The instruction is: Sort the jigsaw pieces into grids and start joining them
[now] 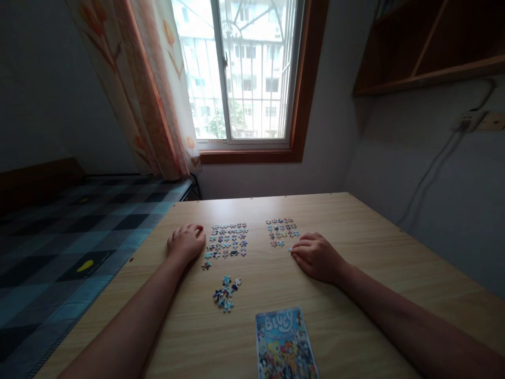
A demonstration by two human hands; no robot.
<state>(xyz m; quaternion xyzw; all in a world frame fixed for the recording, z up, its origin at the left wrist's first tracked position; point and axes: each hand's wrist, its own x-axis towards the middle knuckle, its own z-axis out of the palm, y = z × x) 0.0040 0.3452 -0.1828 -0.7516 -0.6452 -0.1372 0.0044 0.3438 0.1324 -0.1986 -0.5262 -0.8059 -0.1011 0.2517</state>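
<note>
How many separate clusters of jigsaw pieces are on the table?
3: a laid-out block beside the left hand, a smaller block beyond the right hand, and a loose heap nearer you. A single piece is at the right fingertips.

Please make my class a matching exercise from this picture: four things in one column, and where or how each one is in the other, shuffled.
Column 1
1. Left hand
2. Right hand
3. Loose cluster of pieces
4. Bluey picture

Column 2
A. Fingertips at a single puzzle piece
B. Lying at the near side of the table, showing cartoon figures
C. Resting beside the larger block of rows
D. Jumbled, nearer the camera than the rows

Right pairs: 1-C, 2-A, 3-D, 4-B
</note>
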